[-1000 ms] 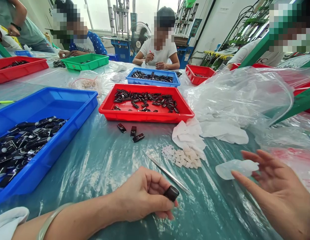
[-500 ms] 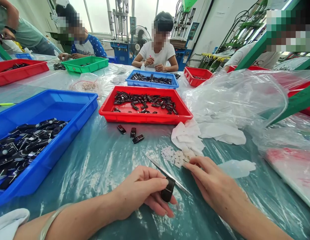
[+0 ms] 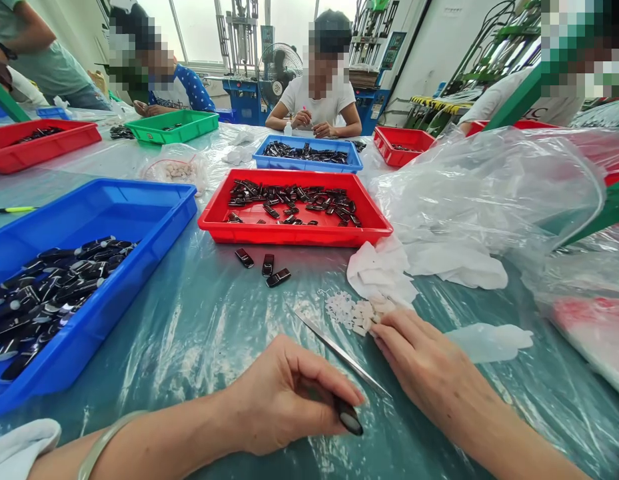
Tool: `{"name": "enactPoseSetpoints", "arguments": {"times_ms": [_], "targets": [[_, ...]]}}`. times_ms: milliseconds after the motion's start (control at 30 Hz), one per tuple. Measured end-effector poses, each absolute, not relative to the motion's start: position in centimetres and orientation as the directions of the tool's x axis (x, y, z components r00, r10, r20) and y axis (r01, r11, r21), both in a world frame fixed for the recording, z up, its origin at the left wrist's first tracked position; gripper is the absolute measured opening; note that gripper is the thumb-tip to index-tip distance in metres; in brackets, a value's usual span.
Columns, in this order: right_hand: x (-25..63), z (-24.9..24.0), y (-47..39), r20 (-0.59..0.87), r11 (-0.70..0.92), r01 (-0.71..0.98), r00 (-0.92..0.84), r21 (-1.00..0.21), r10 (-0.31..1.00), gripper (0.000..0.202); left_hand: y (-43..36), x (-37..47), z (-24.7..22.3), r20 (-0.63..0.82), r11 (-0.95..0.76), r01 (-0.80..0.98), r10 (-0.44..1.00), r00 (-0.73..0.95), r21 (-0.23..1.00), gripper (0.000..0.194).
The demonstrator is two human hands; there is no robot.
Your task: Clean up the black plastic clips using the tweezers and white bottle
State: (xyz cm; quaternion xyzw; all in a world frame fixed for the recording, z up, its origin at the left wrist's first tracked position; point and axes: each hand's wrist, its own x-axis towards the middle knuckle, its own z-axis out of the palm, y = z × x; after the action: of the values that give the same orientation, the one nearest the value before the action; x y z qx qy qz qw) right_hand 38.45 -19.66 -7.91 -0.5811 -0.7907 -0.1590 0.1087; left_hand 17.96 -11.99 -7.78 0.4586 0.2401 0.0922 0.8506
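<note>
A wide green desk [image 3: 204, 333] under wrinkled, glossy clear sheeting fills most of the view. On it stand a large blue tray [image 3: 139, 267] at left and a red tray [image 3: 294, 235] ahead, both holding dark parts. Beyond, a co-worker in a white T-shirt [image 3: 342, 100] sits before a standing fan [image 3: 279, 70], with bright windows [image 3: 196, 30] behind.

The black piece [image 3: 350, 420] is in the left hand [image 3: 284, 397], above the near part of the desk. Its long axis slants from upper left to lower right, the pale rounded end pointing down and right, away from the palm. The left fingers are closed on it, thumb below. The right hand [image 3: 432, 363] has its fingers drawn together at the pale chips [image 3: 359, 317]; whether they grip one, I cannot tell. Metal tweezers [image 3: 339, 351] lie diagonally between the hands.
</note>
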Motion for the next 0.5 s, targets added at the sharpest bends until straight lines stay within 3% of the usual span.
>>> {"name": "enactPoseSetpoints", "arguments": {"times_ms": [300,500], "targets": [[38.48,-8.44,-19.60,0.411,0.268,0.961,-0.272,0.068,0.870,0.025,-11.93,17.76,-7.42,-0.131,0.371,-0.038,0.420,0.898,0.928,0.034],[38.54,-8.83,-19.73,0.420,0.274,0.961,-0.232,-0.042,0.877,0.018,-11.78,17.76,-6.86,0.040,0.175,-0.125,0.423,0.905,0.977,0.039]]}}
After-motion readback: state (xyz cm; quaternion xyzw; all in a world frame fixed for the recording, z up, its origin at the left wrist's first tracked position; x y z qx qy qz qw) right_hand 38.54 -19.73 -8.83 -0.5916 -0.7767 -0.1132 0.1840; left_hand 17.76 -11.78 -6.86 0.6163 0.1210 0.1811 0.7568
